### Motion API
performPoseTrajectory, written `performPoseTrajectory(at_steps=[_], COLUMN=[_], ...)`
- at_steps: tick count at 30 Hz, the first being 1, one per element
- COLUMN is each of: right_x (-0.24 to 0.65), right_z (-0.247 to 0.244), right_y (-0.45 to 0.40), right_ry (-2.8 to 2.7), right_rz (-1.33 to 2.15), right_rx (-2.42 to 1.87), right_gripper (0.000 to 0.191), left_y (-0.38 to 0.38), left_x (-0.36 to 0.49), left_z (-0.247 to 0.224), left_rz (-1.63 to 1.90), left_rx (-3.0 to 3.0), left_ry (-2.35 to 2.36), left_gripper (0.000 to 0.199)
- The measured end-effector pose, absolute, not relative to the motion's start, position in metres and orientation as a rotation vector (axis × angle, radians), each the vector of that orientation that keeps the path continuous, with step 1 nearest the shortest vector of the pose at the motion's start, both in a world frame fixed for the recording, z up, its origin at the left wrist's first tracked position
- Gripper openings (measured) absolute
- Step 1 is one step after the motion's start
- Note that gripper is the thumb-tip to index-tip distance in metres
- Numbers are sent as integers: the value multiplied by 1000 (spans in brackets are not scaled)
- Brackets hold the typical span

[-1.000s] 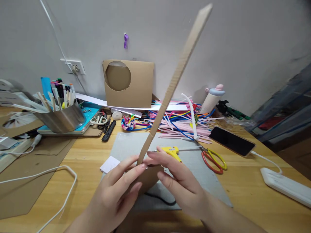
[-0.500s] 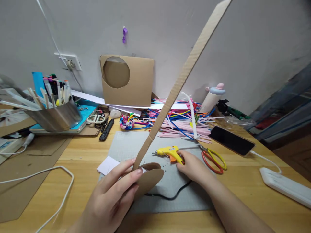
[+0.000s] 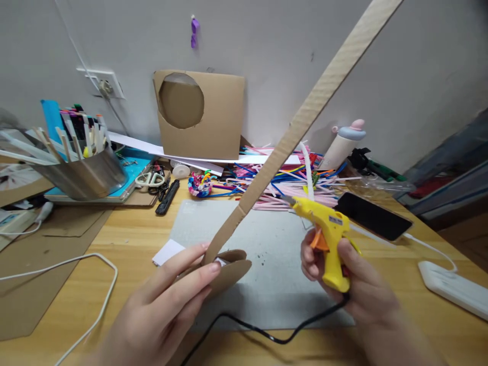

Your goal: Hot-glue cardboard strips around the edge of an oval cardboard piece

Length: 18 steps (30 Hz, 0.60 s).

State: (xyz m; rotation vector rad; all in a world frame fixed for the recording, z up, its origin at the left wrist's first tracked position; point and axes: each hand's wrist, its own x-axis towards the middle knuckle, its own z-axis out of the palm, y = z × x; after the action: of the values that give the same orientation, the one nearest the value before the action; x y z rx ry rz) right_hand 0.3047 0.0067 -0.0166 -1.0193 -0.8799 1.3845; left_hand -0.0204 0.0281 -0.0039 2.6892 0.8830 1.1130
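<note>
My left hand (image 3: 168, 310) is closed on a cardboard piece made of two rounded discs (image 3: 232, 274) set apart, with something white between them. From between its fingers a long cardboard strip (image 3: 282, 147) slants up to the right and runs out of view at the top. My right hand (image 3: 354, 284) is wrapped round the handle of a yellow hot glue gun (image 3: 324, 223) with an orange trigger. The gun is raised over the right of the grey cutting mat (image 3: 274, 290), its nozzle pointing up and left. Its black cord (image 3: 263, 333) trails left across the mat.
Behind the mat lie pipe cleaners (image 3: 263, 201), a box cutter (image 3: 168, 197) and white-handled scissors (image 3: 149, 180). A cardboard panel with a round hole (image 3: 221, 122) leans on the wall. To the right are a phone (image 3: 373, 216) and a power strip (image 3: 453, 287); a metal pot (image 3: 87, 175) stands left.
My right hand has lifted the glue gun off the mat and brought it up and right, closer to me. The cardboard strip leans further right; my left hand keeps its hold.
</note>
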Motion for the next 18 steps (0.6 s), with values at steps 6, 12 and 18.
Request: performPoseTrajectory(at_steps=[6,12,18], right_x=[290,267,260], right_z=[-19,-12,-11], right_y=[-13,-23,-24], right_ry=[-834,-915,-1108], right_rz=[1631,1575,1454], right_rx=[-934,-1269,-1482], right_gripper=[32,53,68], left_y=[28,26,24], left_x=[-19,-16,-18], left_z=[0,1,3], left_rz=[998,949,847], left_rx=[2649,2648,2682], left_ry=[981,1017,976], left_gripper=[56,54,57])
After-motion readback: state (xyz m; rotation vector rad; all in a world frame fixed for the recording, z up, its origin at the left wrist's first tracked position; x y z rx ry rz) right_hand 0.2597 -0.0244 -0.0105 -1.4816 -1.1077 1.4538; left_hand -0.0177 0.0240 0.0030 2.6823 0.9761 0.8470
